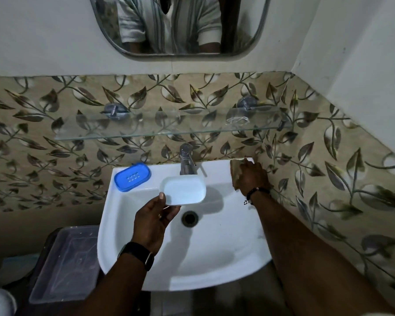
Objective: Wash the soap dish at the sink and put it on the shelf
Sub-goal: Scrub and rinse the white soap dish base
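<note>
My left hand [154,221] holds the white base of the soap dish [184,190] by its near edge, over the basin and just in front of the tap [187,160]. The blue slotted part of the soap dish [132,176] lies on the back left rim of the white sink [214,258]. My right hand [251,177] rests on a brown scrubbing sponge [234,173] at the back right corner of the sink rim, fingers curled over it. A glass shelf [146,130] runs along the tiled wall above the tap.
The drain [189,218] sits in the middle of the basin. A clear plastic bin [64,263] stands on the floor to the left of the sink. A mirror [176,26] hangs above the shelf. The right wall is close to the sink.
</note>
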The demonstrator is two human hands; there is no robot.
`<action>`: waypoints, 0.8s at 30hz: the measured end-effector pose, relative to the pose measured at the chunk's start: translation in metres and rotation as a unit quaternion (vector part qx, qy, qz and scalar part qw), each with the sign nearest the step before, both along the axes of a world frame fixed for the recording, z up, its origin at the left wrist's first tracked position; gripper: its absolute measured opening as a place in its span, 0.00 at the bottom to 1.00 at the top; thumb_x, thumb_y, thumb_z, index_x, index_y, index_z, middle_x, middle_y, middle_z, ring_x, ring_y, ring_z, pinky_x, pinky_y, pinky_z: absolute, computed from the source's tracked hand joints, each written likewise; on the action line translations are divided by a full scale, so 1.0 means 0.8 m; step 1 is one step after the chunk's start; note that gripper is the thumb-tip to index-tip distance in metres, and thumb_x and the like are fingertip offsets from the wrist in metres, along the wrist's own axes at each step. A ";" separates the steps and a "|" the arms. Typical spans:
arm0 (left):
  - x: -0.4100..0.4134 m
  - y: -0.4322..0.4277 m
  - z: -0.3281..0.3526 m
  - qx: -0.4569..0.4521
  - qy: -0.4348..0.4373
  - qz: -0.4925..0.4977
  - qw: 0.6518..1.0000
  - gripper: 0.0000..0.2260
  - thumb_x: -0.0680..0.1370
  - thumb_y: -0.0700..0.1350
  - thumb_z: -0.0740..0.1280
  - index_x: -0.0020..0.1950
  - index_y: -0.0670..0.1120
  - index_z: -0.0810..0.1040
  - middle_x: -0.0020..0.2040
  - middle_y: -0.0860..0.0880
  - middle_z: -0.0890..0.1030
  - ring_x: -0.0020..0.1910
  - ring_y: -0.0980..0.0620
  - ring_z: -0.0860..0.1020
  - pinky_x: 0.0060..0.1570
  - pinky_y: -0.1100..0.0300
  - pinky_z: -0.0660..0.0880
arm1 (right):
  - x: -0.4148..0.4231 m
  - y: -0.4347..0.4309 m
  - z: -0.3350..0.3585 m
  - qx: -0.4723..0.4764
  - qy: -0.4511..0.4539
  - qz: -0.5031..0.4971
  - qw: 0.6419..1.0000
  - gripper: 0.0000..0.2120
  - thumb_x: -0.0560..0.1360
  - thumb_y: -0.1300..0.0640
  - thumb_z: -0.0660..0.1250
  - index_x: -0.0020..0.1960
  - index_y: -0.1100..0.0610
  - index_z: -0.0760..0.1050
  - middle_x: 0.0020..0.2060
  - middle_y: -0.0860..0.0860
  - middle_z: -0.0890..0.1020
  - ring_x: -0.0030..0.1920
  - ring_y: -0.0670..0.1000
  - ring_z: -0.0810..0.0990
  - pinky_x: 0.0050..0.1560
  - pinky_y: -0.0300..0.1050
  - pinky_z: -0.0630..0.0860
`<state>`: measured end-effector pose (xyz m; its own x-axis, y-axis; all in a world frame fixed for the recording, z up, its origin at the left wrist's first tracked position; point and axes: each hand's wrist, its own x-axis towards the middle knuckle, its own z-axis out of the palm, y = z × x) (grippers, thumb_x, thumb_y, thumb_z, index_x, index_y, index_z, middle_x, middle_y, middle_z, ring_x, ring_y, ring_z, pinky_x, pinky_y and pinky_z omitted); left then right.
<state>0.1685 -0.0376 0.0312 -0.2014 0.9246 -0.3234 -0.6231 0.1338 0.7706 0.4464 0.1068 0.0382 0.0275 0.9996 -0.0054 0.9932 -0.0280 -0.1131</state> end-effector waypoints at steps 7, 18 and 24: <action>0.018 -0.003 -0.010 -0.006 -0.002 0.023 1.000 0.17 0.75 0.47 0.71 0.57 0.36 0.81 0.55 0.39 0.84 0.51 0.41 0.84 0.48 0.55 0.82 | 0.012 0.028 -0.044 -0.027 0.018 0.029 0.999 0.22 0.79 0.52 0.65 0.71 0.54 0.71 0.76 0.54 0.65 0.77 0.57 0.60 0.75 0.56 0.61; 0.041 0.005 -0.011 -0.012 -0.004 0.026 1.000 0.17 0.73 0.47 0.71 0.56 0.37 0.82 0.53 0.39 0.85 0.49 0.41 0.84 0.47 0.54 0.82 | 0.022 0.026 -0.029 0.102 0.186 -0.063 0.975 0.09 0.75 0.53 0.65 0.46 0.56 0.83 0.47 0.59 0.85 0.50 0.63 0.81 0.49 0.52 0.76; 0.052 0.014 0.015 -0.011 -0.001 0.049 0.999 0.13 0.77 0.44 0.69 0.55 0.35 0.81 0.48 0.39 0.84 0.45 0.44 0.84 0.46 0.54 0.82 | -0.033 -0.010 0.049 0.273 0.461 -0.042 0.843 0.05 0.72 0.62 0.69 0.41 0.64 0.77 0.38 0.58 0.79 0.41 0.61 0.76 0.45 0.54 0.75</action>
